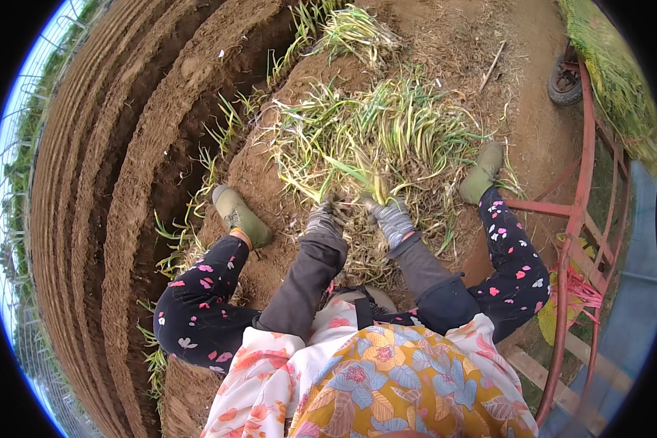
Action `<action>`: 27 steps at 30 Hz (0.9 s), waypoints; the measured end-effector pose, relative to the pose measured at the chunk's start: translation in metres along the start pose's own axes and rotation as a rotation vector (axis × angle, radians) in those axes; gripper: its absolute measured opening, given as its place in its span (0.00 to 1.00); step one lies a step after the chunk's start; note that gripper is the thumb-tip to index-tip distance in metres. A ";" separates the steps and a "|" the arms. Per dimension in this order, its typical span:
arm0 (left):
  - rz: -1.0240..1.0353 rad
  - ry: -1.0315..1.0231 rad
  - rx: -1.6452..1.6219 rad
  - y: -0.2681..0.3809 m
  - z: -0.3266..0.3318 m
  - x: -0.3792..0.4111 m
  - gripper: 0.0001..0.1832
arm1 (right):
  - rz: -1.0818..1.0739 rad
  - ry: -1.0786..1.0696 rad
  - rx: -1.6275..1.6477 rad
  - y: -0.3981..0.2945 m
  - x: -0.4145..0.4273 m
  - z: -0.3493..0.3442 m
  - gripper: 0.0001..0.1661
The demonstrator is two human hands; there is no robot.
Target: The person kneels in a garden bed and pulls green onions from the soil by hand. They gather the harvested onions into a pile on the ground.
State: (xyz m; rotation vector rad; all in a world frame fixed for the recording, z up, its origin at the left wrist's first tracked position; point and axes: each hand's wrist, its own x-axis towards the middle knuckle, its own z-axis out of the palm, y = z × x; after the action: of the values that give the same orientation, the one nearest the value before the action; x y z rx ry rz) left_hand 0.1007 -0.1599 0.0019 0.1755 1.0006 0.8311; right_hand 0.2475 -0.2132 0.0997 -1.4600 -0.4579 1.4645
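Note:
My left hand (326, 214), in a grey glove, is curled around a few green onion stalks, whose leaves stick out past the fingers. A hand's width to its right, my gloved right hand (390, 214) grips a small clump of green onions (380, 189) with upright, partly yellowed leaves. Thin roots or dry strands show between the two hands. Just beyond them a broad pile of green onions (410, 123) lies on the soil, leaves spread. The fingertips are partly hidden by the plants.
A tied-looking bundle of green onions (358, 33) lies farther off. Ridged soil (142, 142) with a planted row runs along the left. On the right stand a red metal cart frame (572, 219) with a wheel (565, 82), green netting (616, 71) and pink twine (577, 290). A stick (493, 67) lies beyond.

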 end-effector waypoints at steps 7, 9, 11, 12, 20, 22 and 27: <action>0.035 0.637 -0.011 0.050 -0.006 0.004 0.16 | -0.265 0.218 -0.204 -0.188 0.100 -0.034 0.24; -0.072 0.730 0.108 0.051 0.008 0.012 0.15 | -0.280 0.180 -0.466 -0.231 0.141 -0.020 0.27; 0.004 0.642 0.194 0.037 -0.008 0.038 0.13 | -0.601 0.170 -0.952 -0.238 0.241 -0.028 0.27; 0.049 0.644 0.141 0.030 -0.015 0.049 0.12 | -0.631 0.170 -1.064 -0.256 0.248 -0.001 0.27; 0.194 0.606 0.165 0.040 0.001 0.086 0.12 | -0.597 0.341 -1.531 -0.224 0.441 0.017 0.32; 0.175 0.668 0.110 0.045 0.000 0.091 0.12 | -0.493 0.155 -1.613 -0.202 0.453 0.033 0.32; 0.113 0.698 0.061 0.047 0.010 0.103 0.12 | -0.628 0.096 -1.385 -0.186 0.454 0.006 0.27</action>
State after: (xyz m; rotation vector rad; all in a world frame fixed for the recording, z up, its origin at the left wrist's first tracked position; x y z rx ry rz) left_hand 0.1110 -0.0542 -0.0386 -0.0141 1.6823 0.9902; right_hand 0.4019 0.2434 0.0078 -2.0454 -1.9013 0.4369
